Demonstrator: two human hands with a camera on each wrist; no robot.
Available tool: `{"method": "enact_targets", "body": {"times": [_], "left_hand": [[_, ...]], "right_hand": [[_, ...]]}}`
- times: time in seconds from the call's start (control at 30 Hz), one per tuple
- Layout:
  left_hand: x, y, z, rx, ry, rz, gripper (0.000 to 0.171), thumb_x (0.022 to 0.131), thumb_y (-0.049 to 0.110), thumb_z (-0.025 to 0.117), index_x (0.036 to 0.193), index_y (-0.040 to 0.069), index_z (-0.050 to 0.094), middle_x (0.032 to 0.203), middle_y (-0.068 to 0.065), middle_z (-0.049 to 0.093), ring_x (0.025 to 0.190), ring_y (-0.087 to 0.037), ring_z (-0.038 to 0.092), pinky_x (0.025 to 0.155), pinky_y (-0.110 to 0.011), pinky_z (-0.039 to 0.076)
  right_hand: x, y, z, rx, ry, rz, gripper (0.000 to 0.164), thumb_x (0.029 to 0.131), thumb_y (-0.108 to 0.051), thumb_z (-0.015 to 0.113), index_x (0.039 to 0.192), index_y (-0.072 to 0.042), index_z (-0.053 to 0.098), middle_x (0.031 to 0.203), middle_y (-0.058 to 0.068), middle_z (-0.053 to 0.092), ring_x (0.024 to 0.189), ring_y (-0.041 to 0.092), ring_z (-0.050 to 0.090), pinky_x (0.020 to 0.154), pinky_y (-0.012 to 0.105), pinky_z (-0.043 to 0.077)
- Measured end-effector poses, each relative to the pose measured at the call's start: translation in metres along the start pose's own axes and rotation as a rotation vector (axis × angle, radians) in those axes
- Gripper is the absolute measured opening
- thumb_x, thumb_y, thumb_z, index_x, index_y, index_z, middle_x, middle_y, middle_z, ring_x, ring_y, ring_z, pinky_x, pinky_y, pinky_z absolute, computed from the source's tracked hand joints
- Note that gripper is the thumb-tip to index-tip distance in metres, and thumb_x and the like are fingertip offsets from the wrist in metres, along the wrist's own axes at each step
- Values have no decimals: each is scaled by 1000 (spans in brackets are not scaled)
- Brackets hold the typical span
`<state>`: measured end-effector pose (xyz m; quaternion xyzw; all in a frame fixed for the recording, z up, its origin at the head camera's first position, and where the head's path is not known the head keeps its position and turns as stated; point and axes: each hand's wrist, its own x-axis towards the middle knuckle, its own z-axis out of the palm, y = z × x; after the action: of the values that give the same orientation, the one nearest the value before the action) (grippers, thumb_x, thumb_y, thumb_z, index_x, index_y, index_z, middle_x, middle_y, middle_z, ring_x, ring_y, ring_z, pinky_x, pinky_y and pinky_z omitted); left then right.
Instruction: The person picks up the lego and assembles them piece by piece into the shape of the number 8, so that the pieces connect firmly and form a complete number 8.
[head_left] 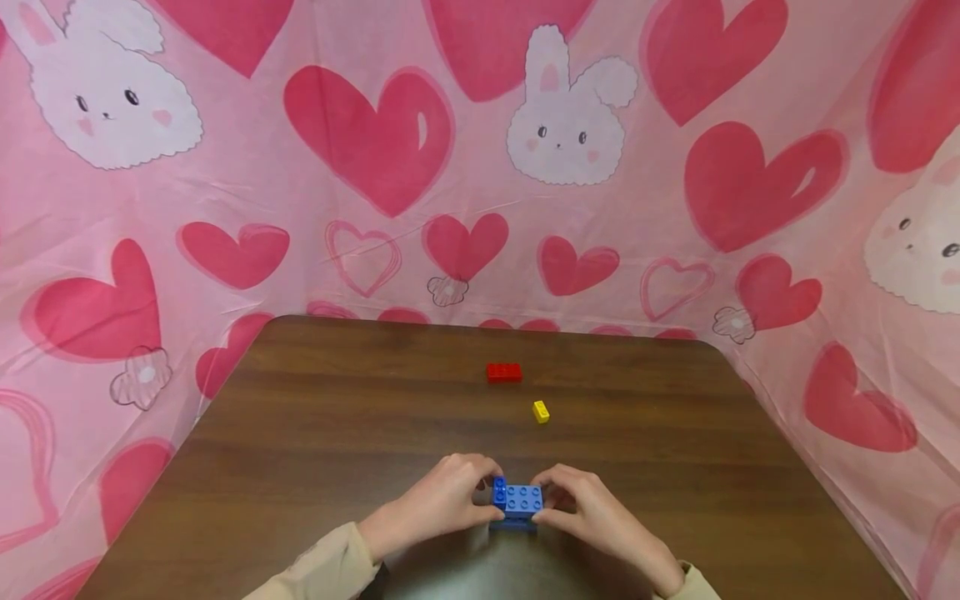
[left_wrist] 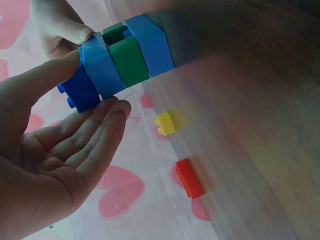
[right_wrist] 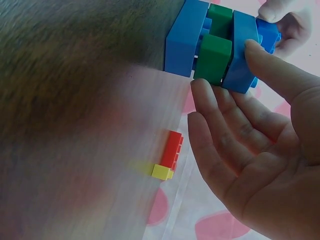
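A stack of toy building bricks stands on the table near its front edge. Its lowest layer is a blue brick [right_wrist: 184, 42], with green bricks [left_wrist: 131, 62] spaced apart above it. Across those lies a lighter blue brick [head_left: 523, 498] with round studs. On that one's left end sits a small dark blue brick [head_left: 499, 492]. My left hand [head_left: 438, 502] pinches the dark blue brick between thumb and fingers. From the right side, my right hand [head_left: 596, 512] grips the upper light blue brick, thumb on its near face and fingertips on its far face.
Beyond the stack, a yellow brick [head_left: 541, 412] lies on the brown table [head_left: 337, 400]. Farther back is a longer red brick [head_left: 504, 372]. A pink cloth [head_left: 480, 192] with hearts and rabbits hangs behind and beside the table.
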<state>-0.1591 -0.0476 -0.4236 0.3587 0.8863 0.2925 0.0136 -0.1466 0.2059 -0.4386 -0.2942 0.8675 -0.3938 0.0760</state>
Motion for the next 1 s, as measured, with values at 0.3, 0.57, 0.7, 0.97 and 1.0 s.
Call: {"method": "enact_targets", "body": {"times": [0.3, 0.57, 0.7, 0.97, 1.0], "left_hand": [[2, 0, 3, 37, -25, -21, 32, 80, 26, 83, 104, 9, 73, 93, 2, 73, 78, -2, 62, 67, -13, 50], [3, 0, 2, 29, -13, -10, 32, 79, 25, 84, 103, 8, 73, 92, 1, 73, 77, -2, 61, 67, -12, 49], [3, 0, 2, 22, -16, -11, 31, 79, 25, 84, 103, 8, 73, 92, 1, 73, 77, -2, 62, 67, -11, 49], [2, -1, 3, 32, -14, -9, 31, 79, 26, 84, 103, 8, 73, 92, 2, 73, 77, 0, 61, 66, -11, 49], [2, -1, 3, 34, -15, -9, 31, 79, 26, 84, 103, 8, 73, 92, 2, 73, 77, 0, 61, 67, -12, 49]], "right_hand": [[0, -3, -1, -19, 1, -4, 31, 89, -31, 73, 110, -9, 66, 100, 4, 68, 81, -2, 63, 71, 22, 57], [2, -5, -10, -57, -66, 1, 33, 90, -33, 72, 114, -12, 65, 103, 3, 68, 84, -1, 63, 73, 24, 58], [3, -6, -16, -38, -116, 13, 35, 91, -33, 71, 116, -11, 64, 106, 5, 68, 85, 0, 65, 75, 21, 57], [7, 0, -31, -67, -55, -15, 38, 91, -33, 70, 116, -5, 65, 108, 12, 70, 87, 0, 66, 78, 24, 58], [8, 1, -34, -78, -40, -23, 38, 91, -33, 70, 116, -5, 65, 108, 12, 70, 87, 0, 65, 78, 25, 58]]}}
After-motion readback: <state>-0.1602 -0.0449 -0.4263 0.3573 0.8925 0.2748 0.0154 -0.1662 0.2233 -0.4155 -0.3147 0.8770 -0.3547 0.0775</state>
